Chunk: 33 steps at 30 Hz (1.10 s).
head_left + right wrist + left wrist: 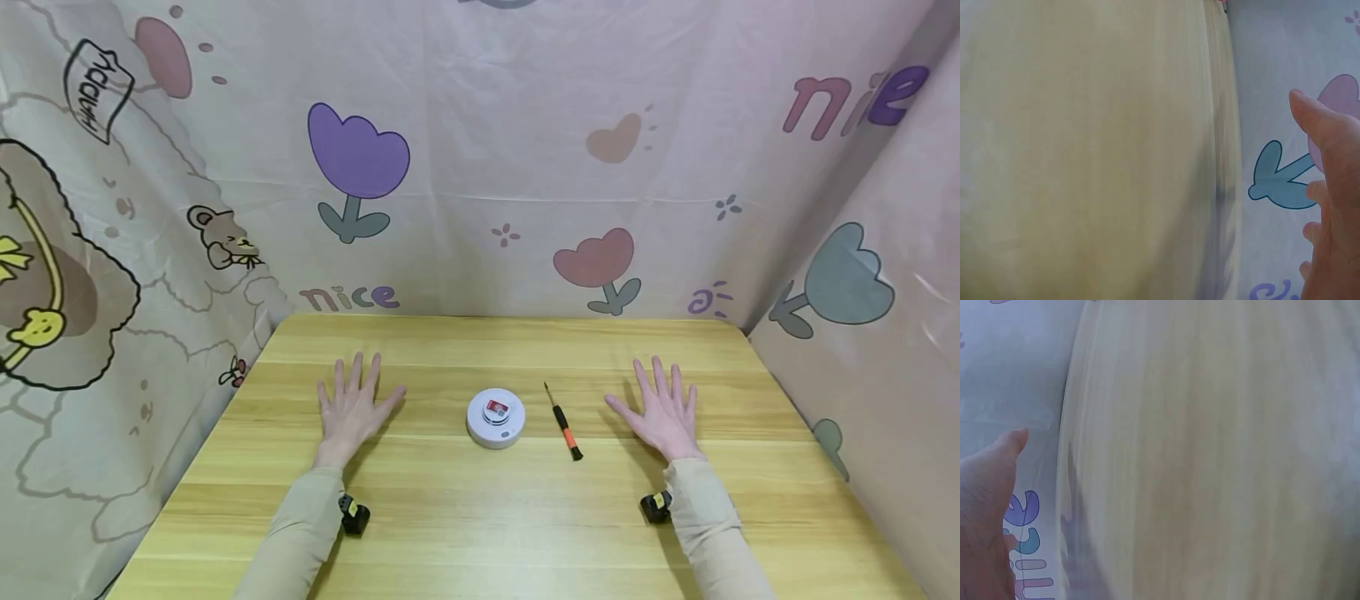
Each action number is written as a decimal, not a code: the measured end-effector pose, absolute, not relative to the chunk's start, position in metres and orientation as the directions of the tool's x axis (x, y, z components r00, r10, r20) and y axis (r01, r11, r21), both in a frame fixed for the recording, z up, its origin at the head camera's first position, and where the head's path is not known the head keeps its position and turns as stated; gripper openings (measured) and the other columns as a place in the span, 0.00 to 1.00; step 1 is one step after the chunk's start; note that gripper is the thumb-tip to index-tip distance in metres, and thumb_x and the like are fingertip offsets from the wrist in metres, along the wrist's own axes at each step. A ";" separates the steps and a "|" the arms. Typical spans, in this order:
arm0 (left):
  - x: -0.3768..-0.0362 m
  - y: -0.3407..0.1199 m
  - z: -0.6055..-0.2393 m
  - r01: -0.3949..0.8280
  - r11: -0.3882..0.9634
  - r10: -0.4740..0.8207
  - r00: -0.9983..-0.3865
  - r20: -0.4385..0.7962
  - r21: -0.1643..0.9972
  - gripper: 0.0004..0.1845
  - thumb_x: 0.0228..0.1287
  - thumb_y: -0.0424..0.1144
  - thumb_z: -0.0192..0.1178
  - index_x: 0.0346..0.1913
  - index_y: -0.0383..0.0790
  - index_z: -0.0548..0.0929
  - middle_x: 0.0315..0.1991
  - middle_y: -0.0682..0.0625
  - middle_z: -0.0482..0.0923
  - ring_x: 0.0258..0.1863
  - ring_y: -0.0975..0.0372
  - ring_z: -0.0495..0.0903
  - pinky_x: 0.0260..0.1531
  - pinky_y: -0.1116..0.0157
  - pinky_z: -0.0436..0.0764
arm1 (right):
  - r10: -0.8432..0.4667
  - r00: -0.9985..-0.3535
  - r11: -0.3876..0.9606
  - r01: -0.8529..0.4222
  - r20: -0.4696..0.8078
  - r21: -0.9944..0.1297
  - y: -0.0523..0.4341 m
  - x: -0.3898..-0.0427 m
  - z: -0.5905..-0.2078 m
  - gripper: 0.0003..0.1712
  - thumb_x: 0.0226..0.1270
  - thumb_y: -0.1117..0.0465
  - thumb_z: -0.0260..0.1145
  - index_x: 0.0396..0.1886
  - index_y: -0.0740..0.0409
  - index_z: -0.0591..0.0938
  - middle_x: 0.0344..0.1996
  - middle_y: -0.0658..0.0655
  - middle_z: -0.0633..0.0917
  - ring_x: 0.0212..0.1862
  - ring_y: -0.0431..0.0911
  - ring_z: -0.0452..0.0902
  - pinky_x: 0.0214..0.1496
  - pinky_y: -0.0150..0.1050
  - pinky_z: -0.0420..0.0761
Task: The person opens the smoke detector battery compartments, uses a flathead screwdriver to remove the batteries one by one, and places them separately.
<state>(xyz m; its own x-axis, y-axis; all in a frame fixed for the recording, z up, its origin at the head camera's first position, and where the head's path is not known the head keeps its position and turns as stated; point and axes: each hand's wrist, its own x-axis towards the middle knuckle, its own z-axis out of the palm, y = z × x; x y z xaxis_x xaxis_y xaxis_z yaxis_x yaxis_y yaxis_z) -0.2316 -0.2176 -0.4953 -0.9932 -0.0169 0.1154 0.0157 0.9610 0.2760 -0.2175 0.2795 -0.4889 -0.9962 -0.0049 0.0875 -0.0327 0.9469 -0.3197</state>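
Note:
A round white smoke detector [496,432] with a red label on its raised centre sits in the middle of the table. Just right of it lies a small screwdriver [562,423], its black and orange handle toward the near side and its thin tip pointing away. My left hand [351,417], fingers spread and straight, is over the table left of the detector. On the other side, my right hand [663,415] is spread the same way, right of the screwdriver. Both hands hold nothing. Each wrist view shows its hand with the thumb stretched out.
The light wooden table [495,533] ends at the back against a printed curtain [480,167], which also hangs along both sides. A small black camera is worn at the left wrist [354,515] and another at the right wrist [656,507].

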 end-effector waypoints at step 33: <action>-0.225 -0.193 -0.490 0.064 0.942 0.027 -0.993 0.114 0.329 0.48 0.70 0.71 0.43 0.82 0.47 0.46 0.82 0.38 0.42 0.80 0.35 0.39 0.73 0.27 0.38 | -0.016 -0.997 0.919 -0.045 0.076 -0.391 0.265 -0.213 -0.487 0.55 0.70 0.26 0.49 0.82 0.54 0.47 0.81 0.68 0.40 0.80 0.71 0.30 0.77 0.75 0.29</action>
